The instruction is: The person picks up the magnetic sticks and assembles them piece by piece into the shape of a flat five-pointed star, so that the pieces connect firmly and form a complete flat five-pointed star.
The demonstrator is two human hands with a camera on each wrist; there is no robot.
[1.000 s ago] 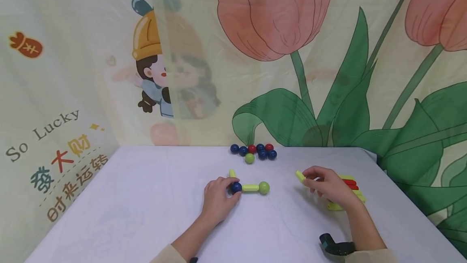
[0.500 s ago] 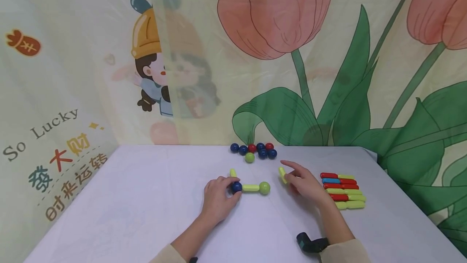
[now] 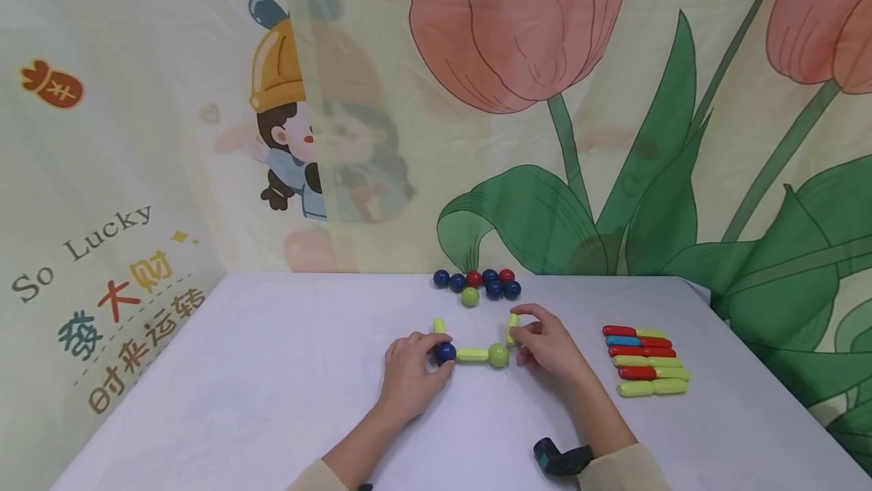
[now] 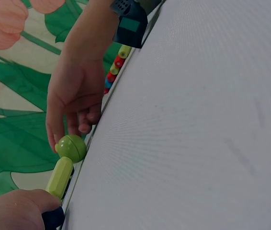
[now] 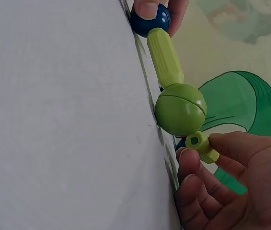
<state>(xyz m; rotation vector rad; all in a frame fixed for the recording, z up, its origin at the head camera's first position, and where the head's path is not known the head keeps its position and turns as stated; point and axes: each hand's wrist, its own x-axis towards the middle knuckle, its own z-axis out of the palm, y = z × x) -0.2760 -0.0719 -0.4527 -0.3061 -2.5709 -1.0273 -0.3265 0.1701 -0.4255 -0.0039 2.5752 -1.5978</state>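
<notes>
My left hand (image 3: 414, 371) grips a dark blue ball (image 3: 446, 353) between thumb and fingers on the table. From that ball one yellow-green rod (image 3: 439, 324) points away toward the back. Another yellow-green rod (image 3: 472, 355) runs right and joins a green ball (image 3: 499, 355), which has a seam round it in the right wrist view. My right hand (image 3: 550, 343) pinches a loose yellow-green rod (image 3: 512, 330) just beside the green ball. A hole shows in the end of this held rod (image 5: 194, 140), close to the ball in the right wrist view.
Several blue and red balls (image 3: 473, 279) and one green ball (image 3: 470, 296) sit at the table's back edge. At the right, red, blue and yellow-green rods (image 3: 647, 362) lie in a stack of rows. A printed cloth (image 3: 368, 249) hangs behind the white table (image 3: 286, 355).
My right hand has moved left from the rod rows to the green ball, carrying the yellow-green rod and turning it nearly lengthwise. My left hand stays on the blue ball.
</notes>
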